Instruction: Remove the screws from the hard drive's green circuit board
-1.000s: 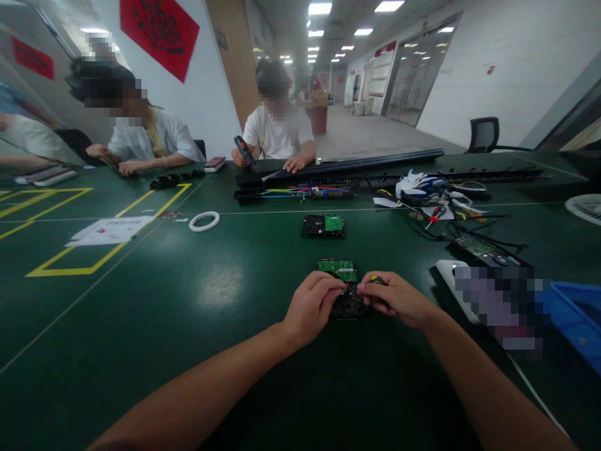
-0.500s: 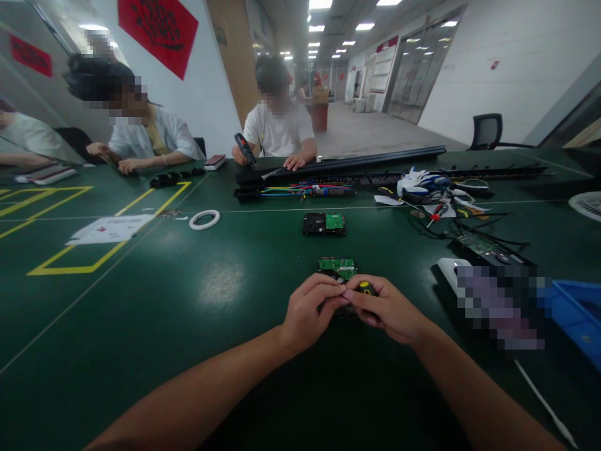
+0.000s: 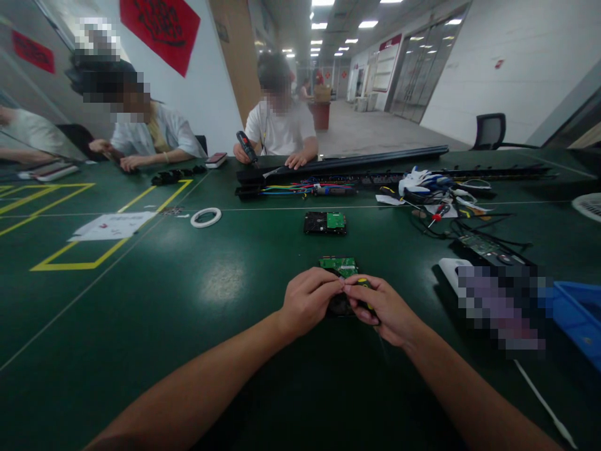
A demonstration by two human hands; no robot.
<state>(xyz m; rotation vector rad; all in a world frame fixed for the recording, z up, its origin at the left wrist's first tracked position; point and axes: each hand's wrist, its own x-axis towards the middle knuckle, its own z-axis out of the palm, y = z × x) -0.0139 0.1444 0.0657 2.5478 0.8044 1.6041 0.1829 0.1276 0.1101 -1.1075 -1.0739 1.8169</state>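
Close in front of me lies a hard drive with a green circuit board (image 3: 345,265), its nearer dark part half covered by my hands. My right hand (image 3: 385,307) is closed round a black-and-yellow screwdriver (image 3: 365,294), whose thin shaft points down toward me. The right thumb and forefinger also meet the left fingertips above the drive. My left hand (image 3: 307,304) is closed in a pinch there; whatever small thing sits between the fingertips is too hidden to name. A second hard drive (image 3: 325,223), black with a green board, lies farther off.
A white ring (image 3: 205,218) and paper sheet (image 3: 113,226) lie left. Long black housings with wires (image 3: 310,189), gloves (image 3: 425,181) and a red screwdriver (image 3: 439,214) lie farther back. At right are a blue bin (image 3: 577,313) and a blurred-out device. Another person (image 3: 282,131) holds a power screwdriver.
My fingertips have shifted slightly, and the screwdriver in my right hand has tilted so its shaft now shows below the hand. More of the drive's dark part is visible between my hands.
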